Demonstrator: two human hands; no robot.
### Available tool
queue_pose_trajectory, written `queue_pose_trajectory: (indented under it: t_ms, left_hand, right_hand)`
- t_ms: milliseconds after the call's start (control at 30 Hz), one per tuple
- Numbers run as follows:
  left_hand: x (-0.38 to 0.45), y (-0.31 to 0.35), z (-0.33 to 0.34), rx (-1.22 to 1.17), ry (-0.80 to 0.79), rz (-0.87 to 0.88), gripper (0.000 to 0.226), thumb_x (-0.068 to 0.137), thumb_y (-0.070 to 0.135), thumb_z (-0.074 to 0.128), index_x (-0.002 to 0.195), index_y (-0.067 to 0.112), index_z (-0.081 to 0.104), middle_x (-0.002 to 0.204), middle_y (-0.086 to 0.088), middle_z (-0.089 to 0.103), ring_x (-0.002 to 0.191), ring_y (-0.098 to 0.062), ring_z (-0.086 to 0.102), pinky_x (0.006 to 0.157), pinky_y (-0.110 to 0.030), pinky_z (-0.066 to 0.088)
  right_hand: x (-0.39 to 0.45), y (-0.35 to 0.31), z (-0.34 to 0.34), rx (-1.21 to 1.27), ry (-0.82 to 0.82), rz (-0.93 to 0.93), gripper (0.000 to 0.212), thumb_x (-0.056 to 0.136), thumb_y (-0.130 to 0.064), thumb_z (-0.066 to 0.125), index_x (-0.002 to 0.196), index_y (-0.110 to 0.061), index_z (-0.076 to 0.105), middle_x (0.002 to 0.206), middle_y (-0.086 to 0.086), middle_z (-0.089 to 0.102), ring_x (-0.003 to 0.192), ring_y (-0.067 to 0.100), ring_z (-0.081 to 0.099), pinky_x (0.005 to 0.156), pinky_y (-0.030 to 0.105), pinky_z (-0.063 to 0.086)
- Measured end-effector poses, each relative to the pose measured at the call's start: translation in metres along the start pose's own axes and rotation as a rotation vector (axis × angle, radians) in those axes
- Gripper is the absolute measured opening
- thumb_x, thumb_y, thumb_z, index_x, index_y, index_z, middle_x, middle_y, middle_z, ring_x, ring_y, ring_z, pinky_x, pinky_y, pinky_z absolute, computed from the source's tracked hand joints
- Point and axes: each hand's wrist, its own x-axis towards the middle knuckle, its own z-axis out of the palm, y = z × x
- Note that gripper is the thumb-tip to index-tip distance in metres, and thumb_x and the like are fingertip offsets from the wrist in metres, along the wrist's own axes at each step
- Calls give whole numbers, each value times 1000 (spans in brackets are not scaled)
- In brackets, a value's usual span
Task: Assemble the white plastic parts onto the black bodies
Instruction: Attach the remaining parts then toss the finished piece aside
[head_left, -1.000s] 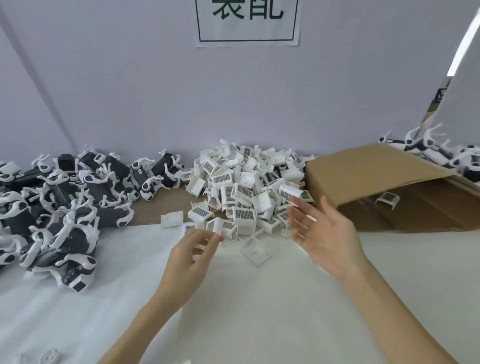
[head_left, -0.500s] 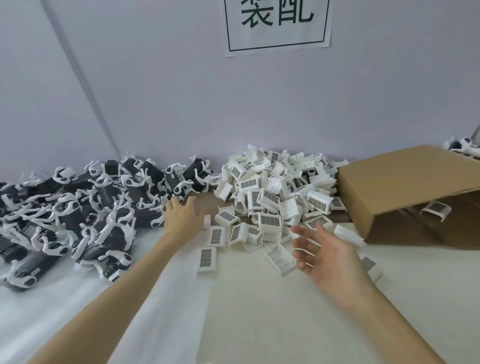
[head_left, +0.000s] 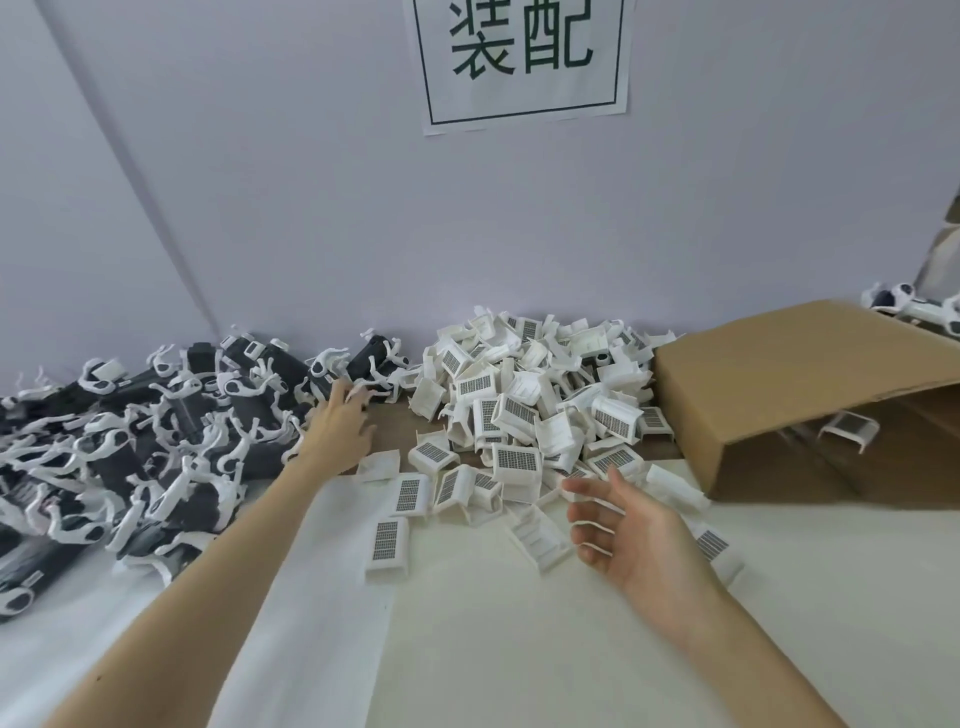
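Left hand (head_left: 340, 421) reaches among the black bodies (head_left: 156, 447) piled at the bench's back-left; its grasp cannot be told. Right hand (head_left: 631, 530) hovers released beside the white plastic parts (head_left: 524, 410) heaped mid-back, a cardboard box (head_left: 800, 374) flanking them.

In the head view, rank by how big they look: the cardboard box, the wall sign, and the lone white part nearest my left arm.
1. cardboard box
2. wall sign, partly cropped
3. lone white part
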Motion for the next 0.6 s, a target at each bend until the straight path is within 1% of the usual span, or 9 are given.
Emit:
queue_pose_trajectory:
  t_ms: [67, 133, 200, 300, 367, 433, 500, 533, 600]
  left_hand:
    - [-18, 14, -2, -118, 114, 69, 59, 96, 17, 77, 147, 0, 52, 146, -21, 42, 104, -43, 65, 96, -57, 53]
    - [-39, 32, -2, -231, 219, 116, 58, 88, 22, 87, 132, 0, 57, 134, -16, 50, 97, -35, 66, 86, -52, 57]
    - [-62, 49, -2, -321, 263, 153, 58, 82, 28, 92, 122, 7, 57, 125, -7, 52, 101, -28, 61, 86, -45, 55]
    - [-98, 74, -7, -502, 283, 216, 57, 80, 28, 93, 122, 20, 55, 126, 10, 49, 105, -15, 57, 89, -30, 52]
    - [-122, 91, -13, -605, 315, 253, 57, 80, 24, 93, 123, 23, 57, 127, 16, 49, 109, -10, 58, 92, -26, 52]
    - [-144, 106, -19, -712, 307, 274, 57, 79, 20, 93, 124, 20, 58, 130, 18, 49, 112, -7, 60, 94, -24, 54]
    - [-163, 120, -27, -808, 309, 291, 56, 80, 20, 92, 126, 18, 59, 135, 17, 49, 120, -6, 59, 94, -15, 51]
    - [-170, 127, -31, -842, 317, 293, 55, 80, 20, 89, 126, 18, 59, 135, 16, 50, 124, -7, 58, 95, -13, 49]
    - [-179, 138, -38, -939, 310, 275, 50, 81, 17, 84, 125, 17, 60, 134, 11, 53, 128, -14, 59, 96, -15, 49]
  right_hand:
    - [1, 0, 0, -5, 9, 2, 46, 91, -47, 63, 106, -8, 81, 85, 9, 69, 67, 17, 62, 60, 27, 51]
    - [1, 0, -1, -9, 13, -3, 45, 92, -47, 62, 104, -8, 81, 85, 9, 68, 67, 17, 61, 61, 27, 51]
    - [0, 0, 0, -12, 10, -13, 43, 93, -46, 61, 101, -9, 83, 84, 8, 68, 67, 16, 61, 62, 27, 49]
    - [-2, 0, 0, -4, 13, -13, 42, 97, -44, 60, 102, -8, 82, 83, 8, 67, 67, 16, 61, 63, 28, 48]
    - [-3, 1, 2, 2, 13, -5, 42, 100, -42, 59, 105, -7, 80, 83, 8, 67, 67, 17, 61, 64, 29, 47]
    - [-4, 2, 3, -5, 7, 7, 41, 101, -41, 59, 106, -6, 79, 83, 8, 68, 67, 18, 62, 63, 28, 48]
    - [-5, 3, 5, -24, -10, 4, 40, 100, -38, 59, 113, -4, 76, 88, 11, 70, 70, 20, 65, 62, 28, 50]
    - [-5, 5, 7, -36, -17, -5, 41, 99, -36, 60, 120, -3, 73, 93, 14, 72, 73, 22, 68, 62, 28, 53]
    - [-5, 9, 10, -35, -21, -36, 46, 95, -31, 64, 132, -3, 63, 105, 21, 73, 87, 29, 74, 64, 30, 59]
